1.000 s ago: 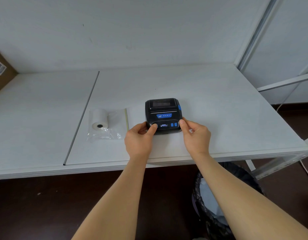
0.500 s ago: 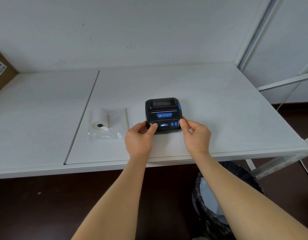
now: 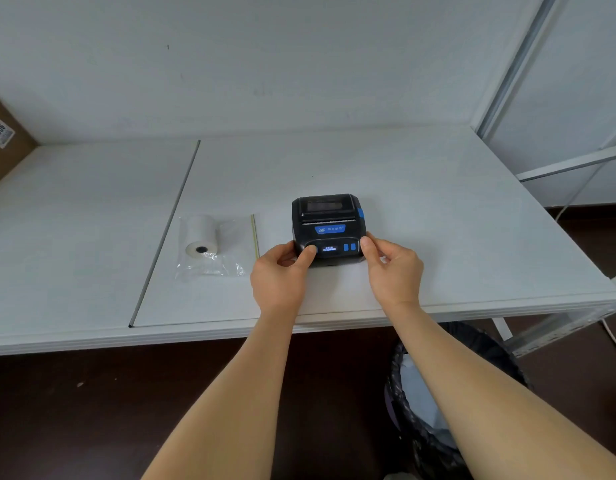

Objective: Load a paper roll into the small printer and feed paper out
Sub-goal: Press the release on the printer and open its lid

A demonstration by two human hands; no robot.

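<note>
The small printer (image 3: 328, 227) sits near the table's (image 3: 438, 209) front edge, lid closed; its little display has lit since a second ago, so power seems on; the paper roll (image 3: 201, 234) lies bagged just left, untouched; the left hand (image 3: 280, 275) grips the printer's left corner, thumb pressing a front button; the right hand (image 3: 393, 268) pinches the right corner.

One head-worn wide-angle camera looks forward and down, close over the white table (image 3: 438, 209).
</note>
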